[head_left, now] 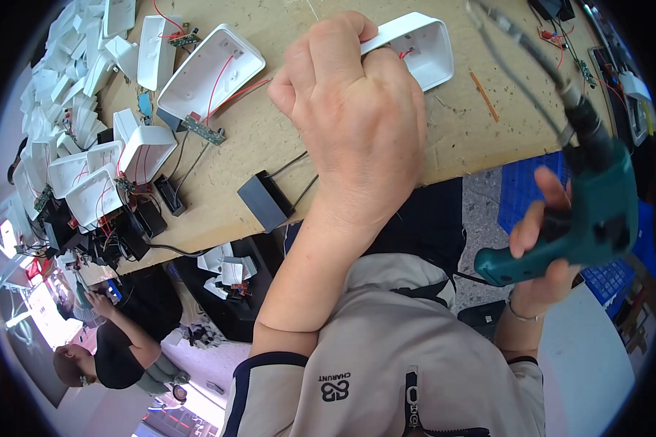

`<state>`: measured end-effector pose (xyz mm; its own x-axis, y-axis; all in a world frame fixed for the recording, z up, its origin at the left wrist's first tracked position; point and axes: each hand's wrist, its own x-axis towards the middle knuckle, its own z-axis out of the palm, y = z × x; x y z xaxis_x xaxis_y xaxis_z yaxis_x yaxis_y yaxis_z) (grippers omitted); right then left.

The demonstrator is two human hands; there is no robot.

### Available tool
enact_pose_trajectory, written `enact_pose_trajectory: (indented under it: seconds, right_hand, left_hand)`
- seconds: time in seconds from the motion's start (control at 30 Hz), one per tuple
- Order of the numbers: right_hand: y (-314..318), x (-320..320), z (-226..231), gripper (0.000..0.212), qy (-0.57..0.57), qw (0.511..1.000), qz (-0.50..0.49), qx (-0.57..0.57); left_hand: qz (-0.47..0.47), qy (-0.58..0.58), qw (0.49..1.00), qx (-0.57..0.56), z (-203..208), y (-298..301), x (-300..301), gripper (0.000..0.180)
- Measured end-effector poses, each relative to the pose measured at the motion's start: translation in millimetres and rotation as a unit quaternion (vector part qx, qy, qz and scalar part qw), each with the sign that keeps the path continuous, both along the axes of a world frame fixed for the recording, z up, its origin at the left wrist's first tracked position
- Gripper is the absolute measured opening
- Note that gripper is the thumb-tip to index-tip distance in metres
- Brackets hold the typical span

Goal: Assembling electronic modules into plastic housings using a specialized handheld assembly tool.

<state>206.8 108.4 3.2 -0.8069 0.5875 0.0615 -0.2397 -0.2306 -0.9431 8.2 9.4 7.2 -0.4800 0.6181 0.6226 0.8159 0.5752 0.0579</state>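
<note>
My left hand (357,109) reaches over the workbench, its fingers closed on the wall of a small white plastic housing (436,54). A bit of red wire (407,54) shows inside the housing; my hand hides the rest. Below my wrist sits a black box (264,200) with dark leads running under my arm. At the right, my right hand (543,233) is wrapped around the grip of a green soldering gun (598,207), held above the bench's near edge. Its metal shaft points up and away, with a thin tube alongside, and its tip is blurred.
Open white housings (211,73) with red wires and circuit boards (205,130) lie to the left, beside a heap of white casings (69,80). An orange-brown strip (484,96) lies on the wooden bench (481,138). Blue crates (532,193) stand below right. Another person (116,349) works at far left.
</note>
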Motion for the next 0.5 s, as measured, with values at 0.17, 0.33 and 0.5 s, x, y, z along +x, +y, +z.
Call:
enact_pose_trajectory:
  seconds: [0.17, 0.33, 0.5]
  right_hand:
    - [14.1, -49.9, -14.0, 0.076, 0.123, 0.964, 0.093, -0.219]
    - [10.5, -82.9, -10.2, 0.076, 0.1, 0.968, 0.117, -0.198]
    - [5.3, -86.8, -9.6, 0.077, 0.085, 0.967, 0.096, -0.221]
  left_hand:
    - [0.002, -0.068, 0.995, 0.077, -8.4, 1.4, -3.0, 0.007]
    - [-0.008, -0.076, 0.994, 0.082, -7.6, 1.5, -1.7, 0.007]
    - [-0.018, -0.081, 0.992, 0.094, -7.7, 0.2, -1.9, 0.007]
